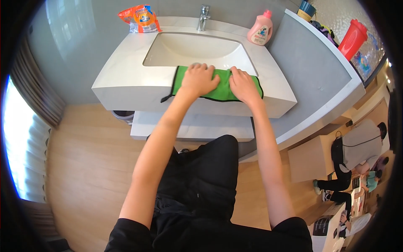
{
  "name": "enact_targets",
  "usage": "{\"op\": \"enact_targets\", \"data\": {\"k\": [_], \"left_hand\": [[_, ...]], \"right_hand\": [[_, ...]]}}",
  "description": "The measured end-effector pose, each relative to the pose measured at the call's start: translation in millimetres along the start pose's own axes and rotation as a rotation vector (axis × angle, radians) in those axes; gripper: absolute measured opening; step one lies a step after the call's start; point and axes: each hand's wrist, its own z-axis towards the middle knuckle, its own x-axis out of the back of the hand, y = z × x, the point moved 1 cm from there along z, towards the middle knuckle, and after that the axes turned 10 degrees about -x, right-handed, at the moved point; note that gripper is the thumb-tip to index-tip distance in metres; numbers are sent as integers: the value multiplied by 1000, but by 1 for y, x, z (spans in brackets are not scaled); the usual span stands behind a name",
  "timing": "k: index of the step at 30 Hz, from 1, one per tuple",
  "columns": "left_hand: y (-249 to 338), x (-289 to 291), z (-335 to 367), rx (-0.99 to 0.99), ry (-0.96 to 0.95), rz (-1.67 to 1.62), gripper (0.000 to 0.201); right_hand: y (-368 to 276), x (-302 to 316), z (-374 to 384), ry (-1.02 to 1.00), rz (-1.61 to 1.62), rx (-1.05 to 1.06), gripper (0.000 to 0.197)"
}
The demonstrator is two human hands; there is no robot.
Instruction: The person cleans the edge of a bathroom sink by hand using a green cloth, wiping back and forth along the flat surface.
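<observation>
A green cleaning cloth (222,82) with black edging lies along the front rim of the white sink (197,46), its near edge hanging over the counter's front. A small black loop sticks out at its left corner. My left hand (200,79) presses on the cloth's left half, fingers bent over it and thumb pointing right. On the right half rests my right hand (244,85), its fingers curled into the fabric, which bunches beside them. Both hands hold the cloth, a short gap apart. The fingertips are partly hidden.
A chrome faucet (203,19) stands behind the basin. An orange detergent bag (145,20) sits back left on the counter (119,63); a pink bottle (260,29) stands back right. A red tumbler (353,40) tops the grey partition (310,71). Several people are at the far right.
</observation>
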Motion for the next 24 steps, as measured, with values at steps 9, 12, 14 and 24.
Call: {"op": "enact_targets", "data": {"k": [9,12,14,24], "left_hand": [[-81,51,-39,146,-119,100,34],[-85,46,-39,142,-186,150,35],[-89,44,-34,123,-238,205,37],[-95,35,2,287,-389,28,48]], "right_hand": [[-72,-30,41,-198,91,-5,39],[-72,-28,48,-293,129,-62,43],[-72,-24,52,-298,122,-82,45],[-57,-36,70,-305,62,-205,49]]}}
